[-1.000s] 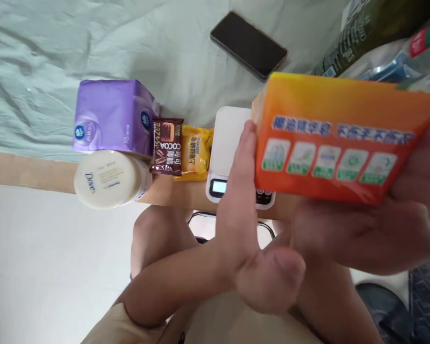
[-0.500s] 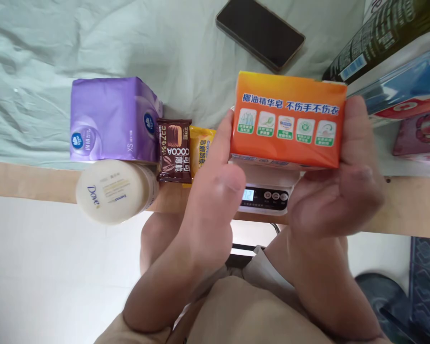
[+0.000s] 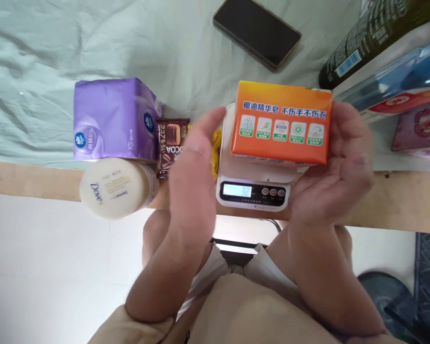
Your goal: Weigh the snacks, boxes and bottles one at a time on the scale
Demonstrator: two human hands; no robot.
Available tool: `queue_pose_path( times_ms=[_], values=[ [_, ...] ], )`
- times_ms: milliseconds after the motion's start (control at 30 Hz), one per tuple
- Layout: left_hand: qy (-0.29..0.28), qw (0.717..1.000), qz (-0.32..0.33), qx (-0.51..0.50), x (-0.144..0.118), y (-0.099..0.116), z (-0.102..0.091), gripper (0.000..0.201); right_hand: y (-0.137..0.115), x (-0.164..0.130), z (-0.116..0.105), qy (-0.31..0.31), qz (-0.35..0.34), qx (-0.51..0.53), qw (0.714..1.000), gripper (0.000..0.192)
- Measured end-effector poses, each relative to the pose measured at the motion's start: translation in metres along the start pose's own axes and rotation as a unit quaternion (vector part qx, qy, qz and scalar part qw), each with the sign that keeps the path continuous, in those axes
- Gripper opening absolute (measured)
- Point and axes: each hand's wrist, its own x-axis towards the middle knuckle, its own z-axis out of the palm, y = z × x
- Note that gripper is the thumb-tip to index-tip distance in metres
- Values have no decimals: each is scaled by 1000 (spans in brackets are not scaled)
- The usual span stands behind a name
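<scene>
Orange box (image 3: pixel 281 123) on the kitchen scale (image 3: pixel 254 184); placement appears complete, release in progress.
Left hand (image 3: pixel 193 177) is spread and clear of it; right hand (image 3: pixel 338 167) lies loosely against its end, fingers uncurled. Display is lit, reading illegible.

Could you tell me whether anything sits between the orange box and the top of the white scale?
Nothing visible does: the orange box sits on the scale, with the left hand apart and the right hand beside it.

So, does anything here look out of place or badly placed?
Slightly. The orange box on the white scale is wider than the platform and overhangs it to the right, beside the right hand. The Dove jar lies on its side at the wooden edge. Nothing looks spilled or damaged.
</scene>
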Motion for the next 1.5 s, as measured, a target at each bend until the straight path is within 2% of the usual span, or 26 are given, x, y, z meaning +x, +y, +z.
queue_pose_path(
  times_ms=[67,200,400,467,567,600,667,700,800,867,967,1033,1167,1300,1400,1500],
  values=[
    [52,999,4,-18,3,4,-4,49,1,4,3,66,-27,9,997,39],
    [83,996,11,4,8,11,-4,39,3,8,3,144,-69,27,987,27],
    [120,992,23,-18,8,13,-5,28,5,7,-8,146,-66,28,987,20],
    [152,985,66,-41,9,14,-5,26,4,7,-11,138,-61,30,988,20],
    [200,954,187,-123,13,16,-2,53,3,7,-13,127,-61,29,990,21],
    [206,948,201,-137,15,16,0,60,3,8,-13,124,-63,27,990,22],
    [212,951,183,-128,18,15,3,63,3,8,-11,119,-64,22,991,23],
    [209,958,163,-109,19,13,3,60,4,7,-11,119,-64,18,991,23],
    [174,963,197,-62,20,6,2,37,3,7,-9,121,-59,-7,991,23],
    [145,973,182,-14,18,1,0,30,2,5,-9,113,-46,-26,992,23],
    [134,988,70,24,16,-4,-1,14,0,4,-9,74,-30,-46,996,24],
    [109,994,19,21,15,-7,-1,7,-1,2,-9,47,-27,-49,997,24],
    [66,998,15,15,14,-19,0,20,0,1,-9,23,-19,-25,999,25],
    [49,999,8,1,13,-28,0,32,3,0,-13,10,-11,-39,999,30],
    [22,1000,5,-17,10,-26,3,29,6,-1,-17,-6,-13,-49,999,37],
    [-13,999,3,-38,9,-20,8,34,5,-2,-20,-31,-16,-67,997,40]
  ],
)
